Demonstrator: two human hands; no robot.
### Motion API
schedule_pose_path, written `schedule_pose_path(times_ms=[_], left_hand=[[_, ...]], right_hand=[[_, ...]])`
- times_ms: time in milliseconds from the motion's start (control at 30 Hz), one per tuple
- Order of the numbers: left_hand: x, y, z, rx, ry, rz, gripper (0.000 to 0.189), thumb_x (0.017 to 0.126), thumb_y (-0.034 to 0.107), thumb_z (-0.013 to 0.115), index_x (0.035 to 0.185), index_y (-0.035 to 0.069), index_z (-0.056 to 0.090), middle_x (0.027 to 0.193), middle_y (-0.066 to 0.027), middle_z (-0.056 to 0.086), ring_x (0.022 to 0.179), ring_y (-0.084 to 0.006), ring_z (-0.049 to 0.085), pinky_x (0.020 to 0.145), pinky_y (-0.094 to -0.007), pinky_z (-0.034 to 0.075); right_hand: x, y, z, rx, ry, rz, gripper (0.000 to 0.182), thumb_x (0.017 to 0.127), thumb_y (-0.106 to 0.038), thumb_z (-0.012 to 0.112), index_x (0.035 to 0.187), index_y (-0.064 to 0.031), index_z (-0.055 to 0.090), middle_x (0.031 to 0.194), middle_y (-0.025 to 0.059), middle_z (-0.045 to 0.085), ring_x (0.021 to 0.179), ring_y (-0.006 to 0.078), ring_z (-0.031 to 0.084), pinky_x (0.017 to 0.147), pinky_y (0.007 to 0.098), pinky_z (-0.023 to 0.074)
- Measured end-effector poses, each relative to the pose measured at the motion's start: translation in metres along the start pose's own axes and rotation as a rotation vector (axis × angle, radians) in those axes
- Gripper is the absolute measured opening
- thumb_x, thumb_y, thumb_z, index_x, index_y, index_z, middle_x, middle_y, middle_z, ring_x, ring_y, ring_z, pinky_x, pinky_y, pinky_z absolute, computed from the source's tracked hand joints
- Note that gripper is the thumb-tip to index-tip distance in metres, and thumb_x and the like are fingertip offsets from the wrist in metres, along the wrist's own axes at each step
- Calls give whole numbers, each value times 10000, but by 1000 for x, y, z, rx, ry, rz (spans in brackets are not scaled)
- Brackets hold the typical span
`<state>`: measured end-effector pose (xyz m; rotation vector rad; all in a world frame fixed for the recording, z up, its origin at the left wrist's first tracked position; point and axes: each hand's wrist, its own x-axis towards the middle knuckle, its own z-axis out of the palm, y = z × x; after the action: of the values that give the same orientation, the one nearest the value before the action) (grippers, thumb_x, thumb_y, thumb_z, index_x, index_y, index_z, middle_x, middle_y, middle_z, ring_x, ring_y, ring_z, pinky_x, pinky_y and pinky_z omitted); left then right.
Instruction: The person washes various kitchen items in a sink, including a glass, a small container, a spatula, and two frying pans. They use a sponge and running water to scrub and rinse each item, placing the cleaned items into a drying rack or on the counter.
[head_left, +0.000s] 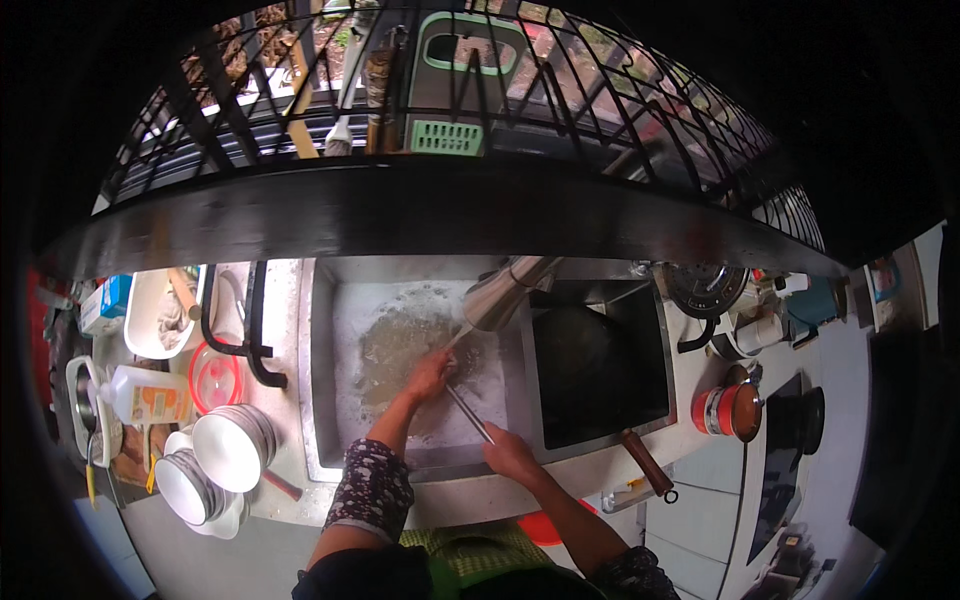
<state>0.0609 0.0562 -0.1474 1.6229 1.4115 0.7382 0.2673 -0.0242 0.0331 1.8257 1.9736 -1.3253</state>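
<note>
My left hand (433, 375) is over the sudsy, murky water in the left basin (322, 360) of a steel sink. Its fingers close around a long, thin metal utensil (468, 411), just below the spout of a steel faucet (499, 298). My right hand (511, 453), near the basin's front right corner, grips the lower end of the same utensil. The utensil slants between both hands, and its far end is hidden by my left fingers. A dark wok (600, 375) fills the right basin, with its wooden handle (646, 461) jutting over the front edge.
Stacked white bowls (229, 450), a plastic jug (154, 394), a red-rimmed clear container (215, 375) and a white tub (161, 322) crowd the left counter. A red pot (724, 411) stands at right. A black rack ledge (420, 210) crosses above the sink.
</note>
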Motion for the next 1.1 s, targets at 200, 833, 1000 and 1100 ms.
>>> schedule_pose_path(times_ms=[200, 833, 1000, 1100], left_hand=[[2, 30, -38, 329, -160, -305, 221, 831, 227, 499, 1011, 100, 523, 1086, -154, 562, 993, -329, 539, 787, -435, 440], [-83, -63, -16, 460, -123, -229, 218, 813, 169, 462, 952, 53, 585, 1115, -171, 504, 1057, -343, 488, 887, -407, 415], [-88, -15, -37, 547, -298, -175, 200, 785, 160, 488, 891, 50, 617, 1041, -173, 535, 1006, -343, 517, 852, -403, 433], [-100, -65, -28, 472, -213, -98, 172, 723, 165, 562, 801, 19, 612, 928, -185, 560, 954, -343, 524, 822, -401, 445]], right_hand=[[-6, 13, -5, 136, 23, -104, 362, 796, -175, 515, 1135, -50, 517, 986, 256, 568, 943, 414, 530, 786, 428, 440], [74, -63, -158, 159, 811, -498, 334, 808, -176, 596, 1090, -21, 508, 871, 158, 591, 761, 330, 586, 638, 405, 473], [129, -57, -175, -15, 1074, -592, 178, 830, -181, 577, 899, -18, 551, 762, 160, 594, 718, 306, 611, 599, 391, 473], [139, -63, -185, 43, 1059, -520, 170, 849, -190, 559, 869, -21, 548, 697, 150, 591, 598, 281, 611, 539, 363, 472]])
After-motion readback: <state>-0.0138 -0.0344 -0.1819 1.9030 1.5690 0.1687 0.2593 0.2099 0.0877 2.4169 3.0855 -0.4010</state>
